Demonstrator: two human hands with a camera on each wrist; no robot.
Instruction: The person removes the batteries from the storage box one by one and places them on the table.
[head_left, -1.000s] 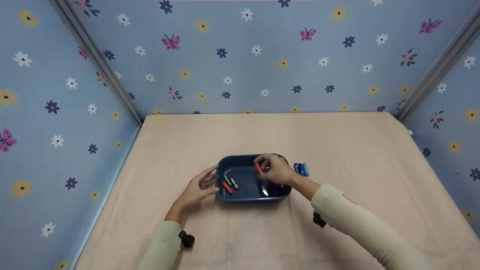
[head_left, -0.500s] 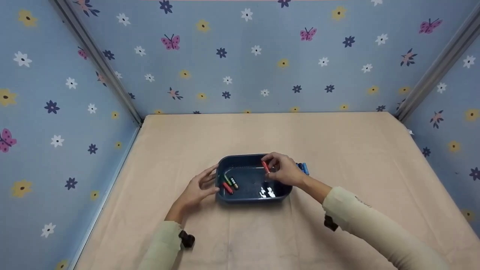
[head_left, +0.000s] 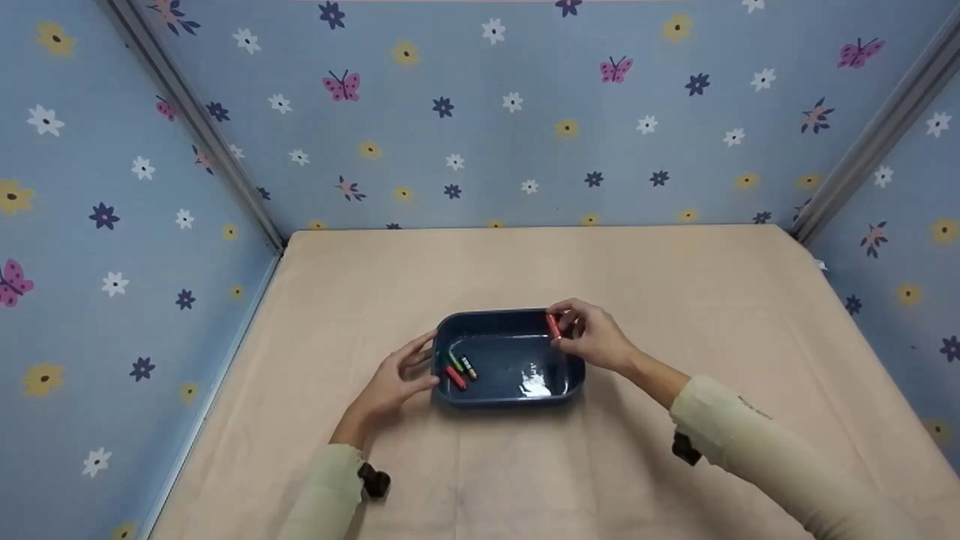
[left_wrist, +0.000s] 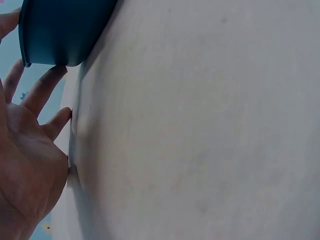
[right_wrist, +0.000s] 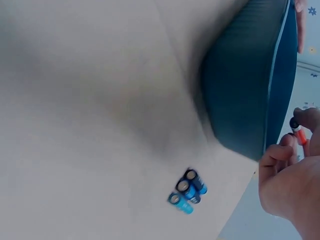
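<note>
A dark blue plastic bin (head_left: 495, 402) stands on the cloth-covered table. Inside it at the left lie a green battery (head_left: 454, 359), a dark battery with a pale end (head_left: 469, 367) and a red battery (head_left: 455, 377). My right hand (head_left: 600, 341) pinches another red battery (head_left: 553, 327) over the bin's back right corner. At the bin's left side, my left hand (head_left: 386, 386) touches the outer wall with its fingers extended; the left wrist view shows the fingers spread against the bin (left_wrist: 65, 35).
Three blue batteries (right_wrist: 185, 189) stand close together on the table right of the bin; in the head view my right hand hides them. Flower-patterned panels (head_left: 487, 112) enclose the beige table (head_left: 360, 277) at the back and both sides.
My right hand has moved right with the pinched red battery, from over the bin's middle to its right edge, covering the blue batteries. The left hand and bin stay put.
</note>
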